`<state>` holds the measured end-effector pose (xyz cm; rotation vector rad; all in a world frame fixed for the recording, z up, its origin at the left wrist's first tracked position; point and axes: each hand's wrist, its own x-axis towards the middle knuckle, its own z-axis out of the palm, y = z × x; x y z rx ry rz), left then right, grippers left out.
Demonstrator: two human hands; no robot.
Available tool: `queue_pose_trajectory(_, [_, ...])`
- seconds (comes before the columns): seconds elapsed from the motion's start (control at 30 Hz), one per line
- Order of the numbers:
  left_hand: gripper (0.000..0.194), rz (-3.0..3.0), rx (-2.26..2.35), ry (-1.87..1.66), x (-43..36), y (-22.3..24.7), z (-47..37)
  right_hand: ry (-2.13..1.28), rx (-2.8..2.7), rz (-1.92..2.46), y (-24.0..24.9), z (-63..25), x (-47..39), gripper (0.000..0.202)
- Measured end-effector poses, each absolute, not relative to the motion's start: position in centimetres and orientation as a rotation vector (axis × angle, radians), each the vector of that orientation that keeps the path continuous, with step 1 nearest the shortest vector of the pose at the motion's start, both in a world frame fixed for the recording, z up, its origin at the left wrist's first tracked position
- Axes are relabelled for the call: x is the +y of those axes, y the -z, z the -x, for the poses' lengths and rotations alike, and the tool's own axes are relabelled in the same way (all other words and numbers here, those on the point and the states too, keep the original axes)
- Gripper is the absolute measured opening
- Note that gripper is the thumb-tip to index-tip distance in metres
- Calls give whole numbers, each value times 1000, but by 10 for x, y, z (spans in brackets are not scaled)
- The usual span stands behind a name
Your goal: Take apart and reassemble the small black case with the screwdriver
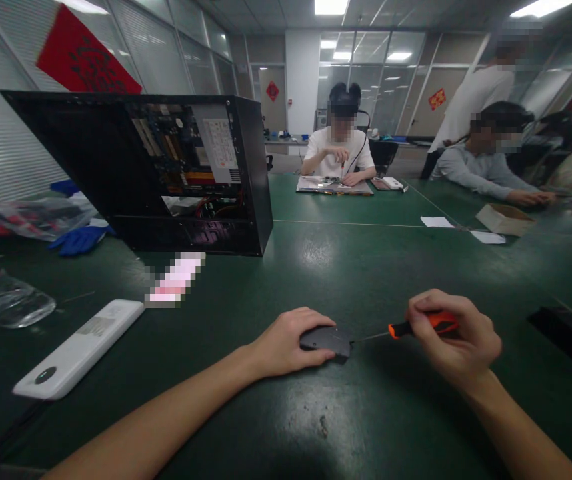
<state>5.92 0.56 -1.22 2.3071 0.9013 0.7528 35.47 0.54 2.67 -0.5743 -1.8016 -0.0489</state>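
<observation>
A dark grey computer mouse (327,341) rests on the green table in front of me. Wrapped round its left end, my left hand (293,341) grips it between thumb and fingers. My right hand (459,337) is closed on a screwdriver (400,329) with an orange and black handle. The thin shaft points left, and its tip is at the right end of the mouse; whether it touches cannot be made out.
An opened black computer case (246,173) stands at the back left. Nearer lie a white power bank (83,347), a clear bottle (11,300) and blue gloves (80,240). A dark object (569,337) lies far right. Across the table (311,280), a person (341,150) works on electronics.
</observation>
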Motion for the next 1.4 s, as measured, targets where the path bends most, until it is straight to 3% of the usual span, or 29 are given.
queue_pose_trajectory(0.4, [45, -2285, 899, -766, 5, 15, -60, 208, -2090, 805, -21, -400, -5, 10])
queue_pose_trajectory(0.63, [44, -2255, 923, -752, 5, 13, -61, -85, -2571, 916, 1, -424, -22, 22])
queue_pose_trajectory(0.9, [47, -2248, 922, -750, 5, 15, -65, -418, -2689, 1042, 3, -399, -23, 31])
queue_pose_trajectory(1.07, [48, -2251, 881, -781, 5, 17, -67, -396, -2792, 1079, -12, -384, -12, 29])
queue_pose_trajectory(1.4, [48, -2245, 860, -822, 4, 18, -66, -426, -2615, 1084, 9, -378, -25, 26])
